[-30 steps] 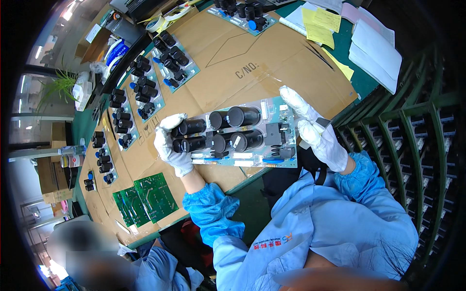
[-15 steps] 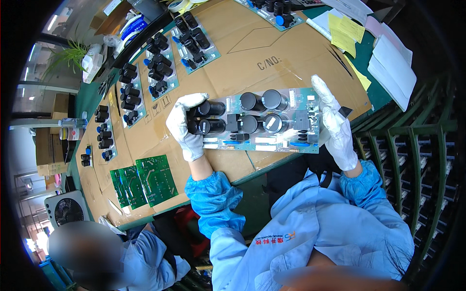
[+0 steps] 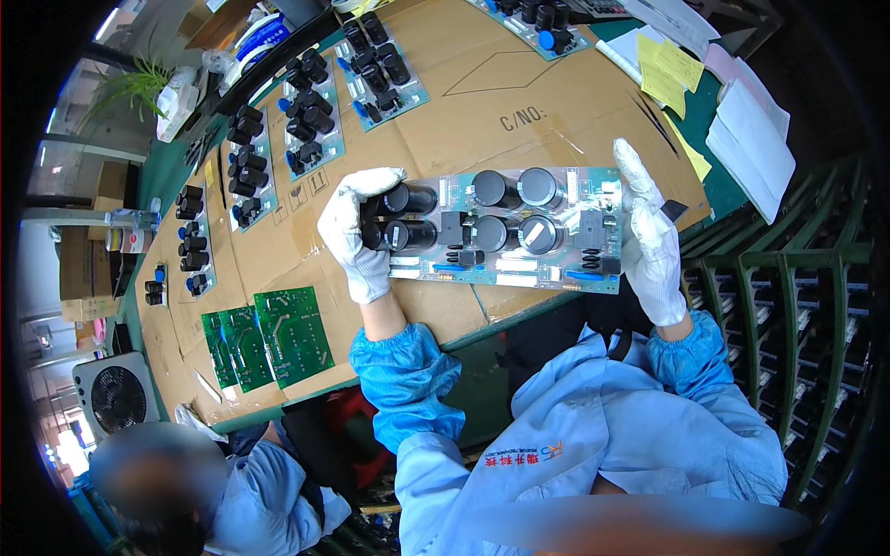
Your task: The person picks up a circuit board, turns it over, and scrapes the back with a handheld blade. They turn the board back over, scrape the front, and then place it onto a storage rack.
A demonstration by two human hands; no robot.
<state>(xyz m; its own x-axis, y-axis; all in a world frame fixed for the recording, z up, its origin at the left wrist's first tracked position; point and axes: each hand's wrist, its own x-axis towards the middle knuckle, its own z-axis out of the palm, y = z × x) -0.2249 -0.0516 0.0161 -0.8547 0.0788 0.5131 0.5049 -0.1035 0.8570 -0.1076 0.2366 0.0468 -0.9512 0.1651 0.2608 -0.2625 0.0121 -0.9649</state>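
Observation:
Between my two white-gloved hands is a circuit board (image 3: 508, 208), held above the near part of the bench with its component side showing. Large black cylindrical capacitors, dark blocks and blue parts stand on it. My left hand (image 3: 360, 236) is wrapped round its left end, thumb and fingers beside the capacitors lying on their sides there. Against the right edge rests my right hand (image 3: 652, 232), its fingers fairly straight and pointing away from me; part of its grip is hidden. Below and left, several bare green circuit boards (image 3: 295, 338) lie on the cardboard.
Cardboard (image 3: 445, 130) covers the green bench. Several populated boards (image 3: 311, 120) lie along its far left, another (image 3: 542, 28) at the back. Papers (image 3: 751, 139) and yellow slips (image 3: 669, 74) are at far right. A green rack (image 3: 788, 343) stands right; a co-worker (image 3: 264, 491) and fan (image 3: 119, 394) are left.
The whole view has shifted slightly. Both hands keep the circuit board between them, and it sits a little farther right in the picture.

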